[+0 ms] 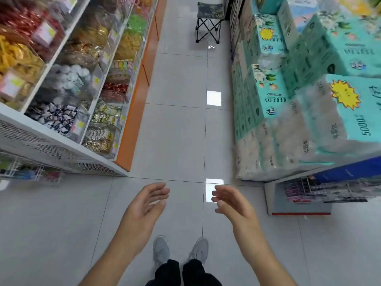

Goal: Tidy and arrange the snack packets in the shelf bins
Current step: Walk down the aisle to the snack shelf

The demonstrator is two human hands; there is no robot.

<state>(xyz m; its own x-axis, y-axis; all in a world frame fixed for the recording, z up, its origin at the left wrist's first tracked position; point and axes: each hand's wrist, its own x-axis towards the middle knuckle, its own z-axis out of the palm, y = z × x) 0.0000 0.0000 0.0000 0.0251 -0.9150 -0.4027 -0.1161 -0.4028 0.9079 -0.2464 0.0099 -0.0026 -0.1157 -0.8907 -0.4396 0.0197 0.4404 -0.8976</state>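
We're seeing the shelf bins [68, 65] at far left, snack packets [55, 117] lying inside them, well apart from both hands. Left hand [147, 200] is hovering over the floor [175, 131], fingers relaxed, holding nothing. Right hand [231, 200] is doing likewise. Tissue packs [288, 112] are stacking up at right.

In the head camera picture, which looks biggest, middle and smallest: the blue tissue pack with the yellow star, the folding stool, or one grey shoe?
1. Tissue pack, biggest, though it is also nearer the camera.
2. Folding stool, far down the aisle.
3. Grey shoe, smallest.
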